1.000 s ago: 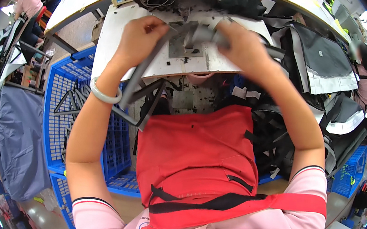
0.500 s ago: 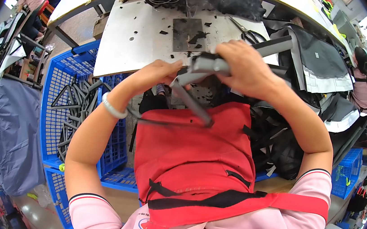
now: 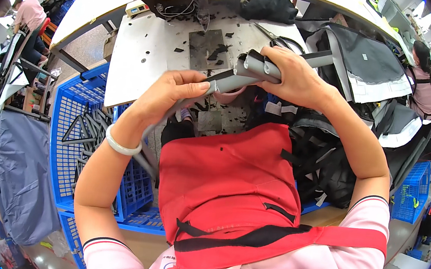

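Observation:
My left hand (image 3: 170, 89) pinches a grey tubular strip (image 3: 225, 83) with a black edge between thumb and fingers. The strip's length trails down behind my left wrist, partly hidden and blurred. My right hand (image 3: 299, 80) is closed around a bundle of similar grey-and-black strips (image 3: 258, 66), their cut ends pointing left and their other end sticking out to the right past my knuckles. The strip in the left hand meets the bundle just below its ends. Both hands are over the near edge of the white worktable (image 3: 127, 66), above my red apron (image 3: 226, 178).
A blue crate (image 3: 66, 133) at left holds many loose grey strips (image 3: 85, 133). Black-handled scissors (image 3: 284, 42) and black scraps lie on the table around a metal plate (image 3: 196, 44). Grey and black fabric pieces (image 3: 362, 58) are piled at right. Other people sit farther off.
The left-hand strip, which swung below the hands in a blur, now lies up against the bundle. My left fingers pinch it near its end. The view has shifted slightly.

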### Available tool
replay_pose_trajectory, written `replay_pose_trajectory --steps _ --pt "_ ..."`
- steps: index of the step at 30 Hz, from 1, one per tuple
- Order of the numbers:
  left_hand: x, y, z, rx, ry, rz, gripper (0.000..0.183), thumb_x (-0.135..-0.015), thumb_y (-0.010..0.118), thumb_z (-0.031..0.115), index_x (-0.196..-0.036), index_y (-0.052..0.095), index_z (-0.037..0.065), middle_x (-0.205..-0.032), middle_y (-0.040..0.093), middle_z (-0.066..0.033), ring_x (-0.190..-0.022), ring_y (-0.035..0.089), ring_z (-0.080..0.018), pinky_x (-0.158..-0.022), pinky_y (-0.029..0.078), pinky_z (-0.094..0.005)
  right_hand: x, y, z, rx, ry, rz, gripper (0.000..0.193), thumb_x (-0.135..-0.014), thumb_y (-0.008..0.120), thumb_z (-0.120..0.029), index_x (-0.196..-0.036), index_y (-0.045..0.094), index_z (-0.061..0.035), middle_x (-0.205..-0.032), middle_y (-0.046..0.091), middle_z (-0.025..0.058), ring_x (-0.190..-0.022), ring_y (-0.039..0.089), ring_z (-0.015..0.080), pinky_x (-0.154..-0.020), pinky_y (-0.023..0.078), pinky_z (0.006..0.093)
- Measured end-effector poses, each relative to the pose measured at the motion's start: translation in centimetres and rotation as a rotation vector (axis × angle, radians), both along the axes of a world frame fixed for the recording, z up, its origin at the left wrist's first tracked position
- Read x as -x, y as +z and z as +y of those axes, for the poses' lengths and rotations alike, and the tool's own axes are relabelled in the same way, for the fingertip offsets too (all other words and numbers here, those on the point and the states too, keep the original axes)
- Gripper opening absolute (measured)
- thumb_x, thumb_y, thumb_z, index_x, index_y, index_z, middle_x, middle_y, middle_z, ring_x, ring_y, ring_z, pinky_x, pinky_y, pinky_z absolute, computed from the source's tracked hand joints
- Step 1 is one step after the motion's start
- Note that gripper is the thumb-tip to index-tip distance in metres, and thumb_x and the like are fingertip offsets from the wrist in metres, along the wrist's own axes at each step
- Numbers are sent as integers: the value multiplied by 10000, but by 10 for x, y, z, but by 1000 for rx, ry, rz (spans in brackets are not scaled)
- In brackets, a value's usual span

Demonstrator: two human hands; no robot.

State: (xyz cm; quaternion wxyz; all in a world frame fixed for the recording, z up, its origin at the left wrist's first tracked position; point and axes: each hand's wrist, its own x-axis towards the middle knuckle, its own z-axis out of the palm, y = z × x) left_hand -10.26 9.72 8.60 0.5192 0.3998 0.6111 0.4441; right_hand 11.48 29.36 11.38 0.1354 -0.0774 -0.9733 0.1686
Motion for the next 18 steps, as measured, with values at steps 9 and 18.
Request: replay_pose_trajectory --steps 9,18 --pt "16 16 35 -287 184 738 243 -848 687 150 -990 678 -48 -795 652 -40 -747 538 -95 -690 440 -250 38 -5 28 -55 -77 82 579 -754 715 -205 -1244 520 33 -1096 626 228 -1090 575 380 -946 446 442" --pt "47 -6 66 -296 202 562 286 -840 698 185 -1006 699 -48 -789 675 -60 -715 542 -104 -659 445 -270 57 -7 46 -35 -132 25 683 -789 724 -277 -1311 473 83 -1219 583 275 -1173 546 392 -1024 415 405"
